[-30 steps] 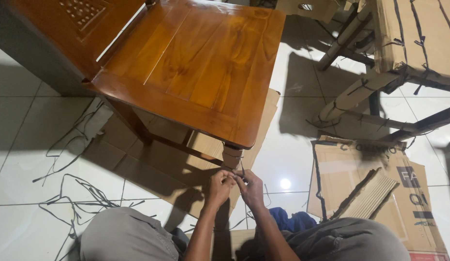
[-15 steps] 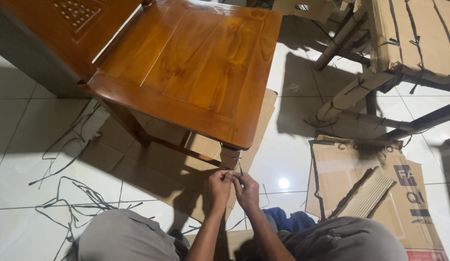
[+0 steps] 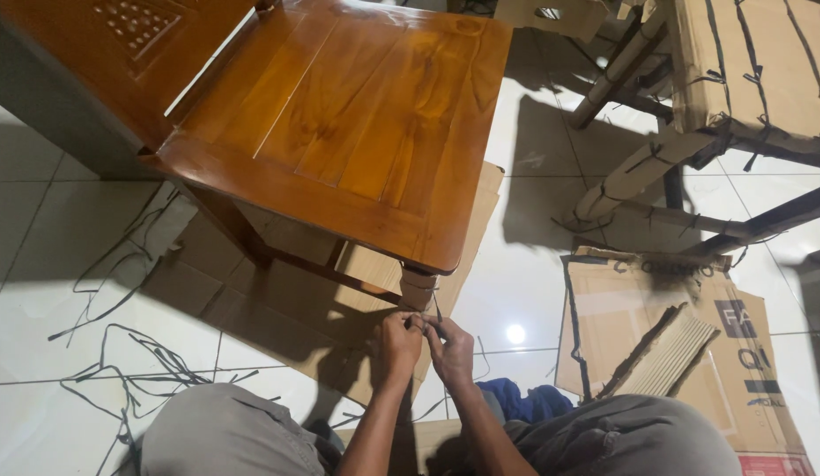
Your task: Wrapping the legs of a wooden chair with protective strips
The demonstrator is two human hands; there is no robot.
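A glossy brown wooden chair (image 3: 339,115) stands on flattened cardboard (image 3: 251,300) on the white tiled floor. Its near front leg (image 3: 417,286) is wrapped in cardboard. My left hand (image 3: 397,344) and my right hand (image 3: 449,348) meet just below that leg, fingers pinched on a thin dark strap (image 3: 436,308) that runs up to the wrapped leg. My knees in grey trousers fill the bottom edge.
Loose dark straps (image 3: 128,361) lie scattered on the floor at the left. A cardboard-wrapped chair (image 3: 709,97) tied with straps stands at the upper right. Flattened boxes and a corrugated strip (image 3: 665,353) lie at the right. Blue cloth (image 3: 529,401) sits between my knees.
My hands have shifted slightly left and up toward the wrapped leg, and the strap end now sticks up between them. The chair has not moved.
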